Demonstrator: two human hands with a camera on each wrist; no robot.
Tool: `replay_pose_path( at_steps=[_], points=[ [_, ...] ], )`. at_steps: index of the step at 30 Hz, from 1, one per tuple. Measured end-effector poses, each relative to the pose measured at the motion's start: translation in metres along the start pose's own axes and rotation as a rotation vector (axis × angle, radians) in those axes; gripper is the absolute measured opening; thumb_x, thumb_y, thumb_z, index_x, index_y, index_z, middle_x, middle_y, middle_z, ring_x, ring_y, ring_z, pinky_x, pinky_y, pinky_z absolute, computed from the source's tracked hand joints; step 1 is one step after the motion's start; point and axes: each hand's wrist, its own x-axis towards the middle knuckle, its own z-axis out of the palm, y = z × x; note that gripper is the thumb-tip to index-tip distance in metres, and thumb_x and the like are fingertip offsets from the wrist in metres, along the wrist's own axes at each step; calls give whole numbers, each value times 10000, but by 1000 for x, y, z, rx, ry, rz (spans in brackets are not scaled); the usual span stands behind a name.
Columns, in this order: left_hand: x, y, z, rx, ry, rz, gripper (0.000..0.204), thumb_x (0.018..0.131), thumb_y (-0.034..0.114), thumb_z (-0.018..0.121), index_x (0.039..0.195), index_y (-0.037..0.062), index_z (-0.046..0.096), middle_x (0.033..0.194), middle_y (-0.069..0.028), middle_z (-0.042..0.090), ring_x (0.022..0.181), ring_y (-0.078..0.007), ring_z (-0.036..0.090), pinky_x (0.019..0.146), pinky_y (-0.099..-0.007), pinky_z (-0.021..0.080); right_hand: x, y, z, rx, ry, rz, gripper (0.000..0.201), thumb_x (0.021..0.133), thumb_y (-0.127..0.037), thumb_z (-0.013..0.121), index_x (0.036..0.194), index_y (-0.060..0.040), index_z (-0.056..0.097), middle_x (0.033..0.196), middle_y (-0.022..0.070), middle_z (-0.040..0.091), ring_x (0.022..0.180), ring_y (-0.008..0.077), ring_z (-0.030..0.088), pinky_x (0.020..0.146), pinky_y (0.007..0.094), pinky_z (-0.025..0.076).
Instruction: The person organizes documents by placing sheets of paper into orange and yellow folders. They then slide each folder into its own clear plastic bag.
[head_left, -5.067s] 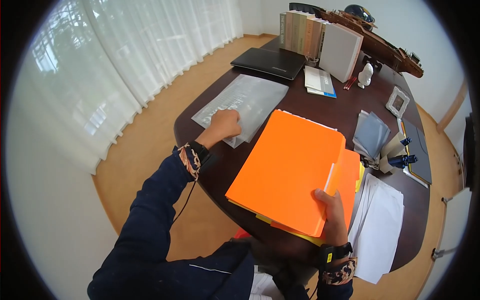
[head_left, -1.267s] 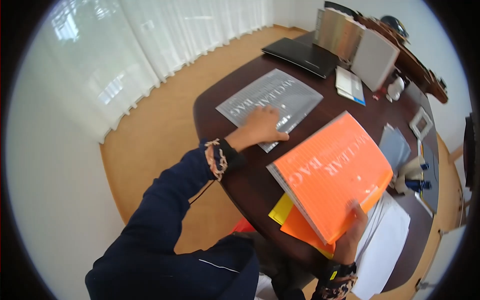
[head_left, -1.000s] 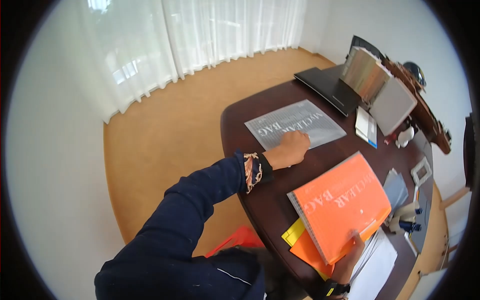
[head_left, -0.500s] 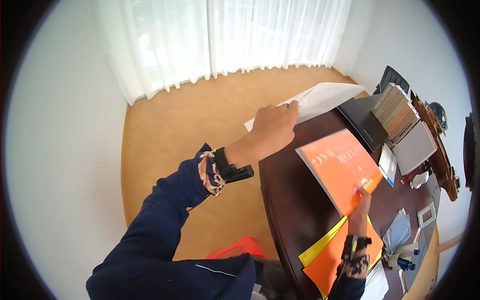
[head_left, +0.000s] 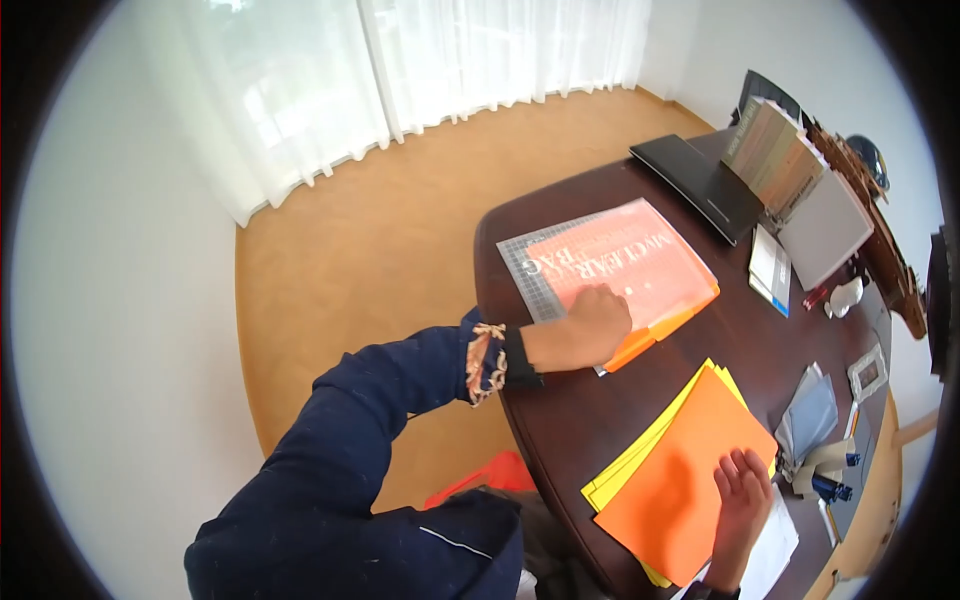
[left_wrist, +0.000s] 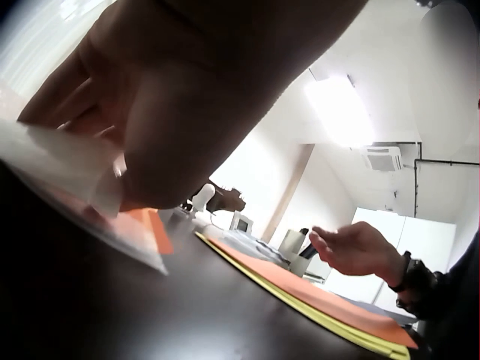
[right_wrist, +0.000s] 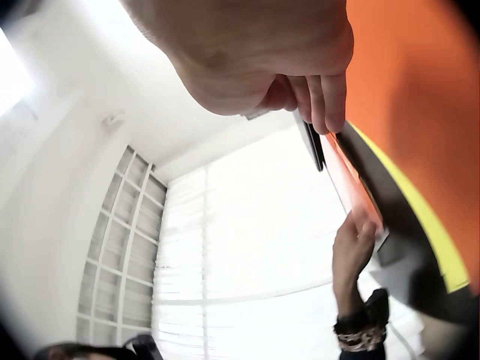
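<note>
A clear plastic bag printed "MyCLEAR BAG" point(head_left: 535, 275) lies at the left end of the dark desk, overlapping an orange folder point(head_left: 660, 332) whose colour shows pinkish through the film. My left hand point(head_left: 590, 325) pinches the near edge of the clear bag with curled fingers; in the left wrist view the whitish film runs up between thumb and fingers. Over a second orange folder point(head_left: 665, 480), stacked on yellow folders point(head_left: 625, 475) at the front of the desk, my right hand point(head_left: 742, 490) hovers with loosely bent fingers, holding nothing.
White papers point(head_left: 775, 545) lie right of the stack. Beyond are greyish plastic sleeves point(head_left: 810, 410), pen holders point(head_left: 825, 462) and a picture frame point(head_left: 866, 373). A black laptop point(head_left: 700, 187), upright books point(head_left: 775, 160) and a booklet point(head_left: 770, 265) stand farther back. A red stool point(head_left: 490, 475) is below.
The clear bag my left hand held raised has come down onto the desk. My right hand has let go of the bagged orange folder, now under the left hand, and drawn back over the stack.
</note>
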Motion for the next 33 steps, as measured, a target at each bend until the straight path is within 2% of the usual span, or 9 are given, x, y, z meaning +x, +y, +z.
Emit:
replay_pose_path(
  at_steps=[2,4,6,12,15,19,22,27,33],
  points=[
    [-9,5,-22,-185,-35,-70,588,772,271,764,1172,-126,600,992,-246,685,969,-384,677,875,-483,543,-23,2,-26,-171,116,-89,415,992,-238,656,1271,66,609,1185,177,696,1066,309,713,927,404,597],
    [-32,27,-32,-215,224,32,649,829,387,758,1234,-95,603,1083,-248,692,1062,-408,665,958,-491,517,-41,-6,-25,-339,212,-92,355,983,-191,667,1224,69,647,1172,169,710,1074,279,711,908,377,590],
    [-50,64,-63,-428,34,73,676,856,445,748,1291,-54,611,1204,-237,691,1102,-401,668,991,-493,512,-44,5,-47,-670,201,-183,327,973,-156,679,1217,60,661,1186,159,719,1079,239,706,909,364,578],
    [-94,122,-49,-664,-159,39,654,888,286,764,1404,-58,557,1391,-238,621,1186,-333,683,907,-388,590,-55,17,-26,-1100,276,-369,371,892,-60,701,1249,24,643,1247,205,689,1165,387,654,1004,422,526],
    [-96,137,-46,-924,-75,-93,725,926,246,746,1501,-70,440,1563,-246,454,1328,-322,594,975,-387,577,-58,29,-28,-1201,229,-456,412,852,-59,723,1249,12,639,1309,202,653,1246,402,597,1063,444,485],
    [-77,134,-31,-1119,-74,-231,706,958,236,719,1516,-75,419,1539,-234,487,1329,-286,586,899,-315,602,-59,43,-30,-1264,278,-511,464,821,-79,751,1259,18,632,1380,192,607,1333,377,536,1119,449,428],
    [-61,132,-39,-1374,-289,-381,717,981,253,691,1524,-98,383,1498,-240,508,1235,-252,645,788,-304,641,-59,43,-28,-1273,282,-496,493,814,-93,762,1268,39,622,1402,194,587,1367,373,501,1143,442,393],
    [-40,127,-37,-1388,-249,-372,715,988,315,676,1510,-93,406,1481,-205,529,1093,-227,701,711,-292,636,-60,44,-28,-1273,312,-507,512,816,-118,771,1273,54,615,1400,197,587,1370,371,498,1131,447,392],
    [-30,131,-34,-1412,-316,-323,662,985,273,687,1489,-82,444,1429,-184,575,1029,-185,719,766,-271,601,-60,44,-28,-1280,309,-489,513,822,-133,771,1272,54,612,1401,196,582,1378,367,487,1117,449,398]
  ],
)
